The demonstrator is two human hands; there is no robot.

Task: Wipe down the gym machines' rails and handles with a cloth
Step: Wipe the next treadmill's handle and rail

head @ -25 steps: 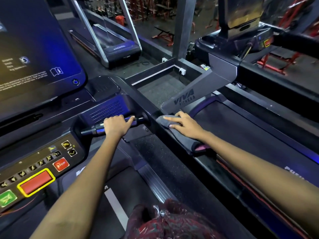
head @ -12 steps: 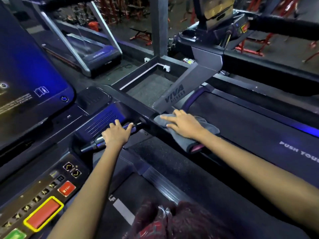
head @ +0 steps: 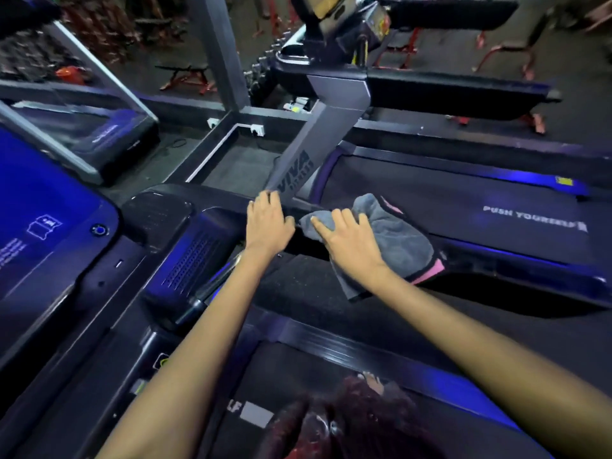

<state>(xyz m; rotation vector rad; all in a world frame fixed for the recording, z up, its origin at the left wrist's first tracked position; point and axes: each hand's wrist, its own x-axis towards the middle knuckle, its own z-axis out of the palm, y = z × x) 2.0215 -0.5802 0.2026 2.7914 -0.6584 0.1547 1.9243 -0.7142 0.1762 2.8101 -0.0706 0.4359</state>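
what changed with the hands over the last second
The left hand let go of the short metal handle and moved right and forward onto the dark side rail, beside the cloth. The right hand stayed flat on the grey cloth, which remains on the rail.
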